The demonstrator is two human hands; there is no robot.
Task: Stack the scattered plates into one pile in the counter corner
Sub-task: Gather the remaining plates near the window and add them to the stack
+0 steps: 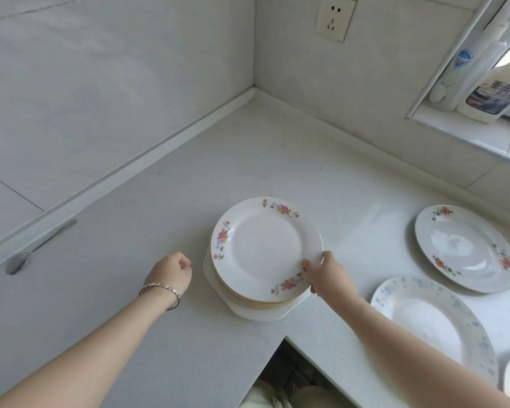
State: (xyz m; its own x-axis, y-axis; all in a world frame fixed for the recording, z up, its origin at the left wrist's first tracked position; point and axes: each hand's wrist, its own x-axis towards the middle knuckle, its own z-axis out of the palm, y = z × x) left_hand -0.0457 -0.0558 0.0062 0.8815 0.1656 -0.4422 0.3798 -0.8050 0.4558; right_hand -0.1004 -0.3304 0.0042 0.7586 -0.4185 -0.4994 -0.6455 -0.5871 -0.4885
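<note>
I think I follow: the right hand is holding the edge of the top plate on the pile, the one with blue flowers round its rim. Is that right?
Nearly. The head view shows the right hand holding the edge of the top plate on the pile, but the flowers round its rim are pink, not blue. The blue-patterned plate lies apart from the pile, to the right.

Pile [255, 300] of gold-edged white plates on the desk [159, 231], short of the corner. Top plate [265, 248]: pink floral rim, slightly askew, its near-right edge pinched by the right hand [326, 276]. Orange-flowered plate [465, 248] and blue-patterned plate [424, 319]: flat, separate, to the right.
</note>
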